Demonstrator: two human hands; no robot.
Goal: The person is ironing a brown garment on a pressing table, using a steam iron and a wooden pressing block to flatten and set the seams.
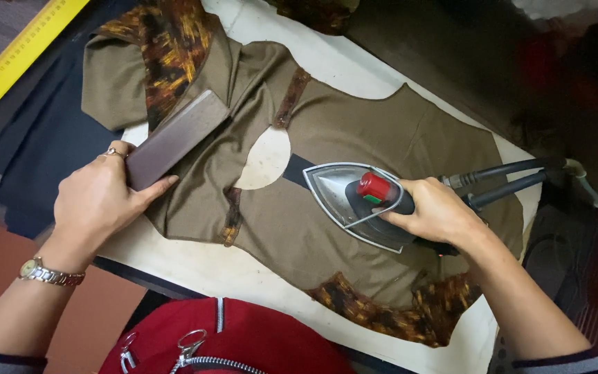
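Observation:
An olive-brown garment point(354, 138) with orange-brown patterned trim lies spread on a white pressing board point(230, 270). My right hand point(437, 211) grips the black handle of a silver steam iron point(344, 197) that rests on the middle of the garment, tip pointing left. A red knob sits on the iron's handle. My left hand point(98, 201) holds one end of a dark brown rectangular block point(178, 138), which lies tilted on the garment's left part near the collar. A watch and a ring are on my left arm and hand.
Two black hoses point(506, 176) run from the iron toward the right. A yellow ruler point(15, 59) lies at the top left beside dark fabric point(43, 131). A red garment with zippers point(243, 346) is at the bottom edge.

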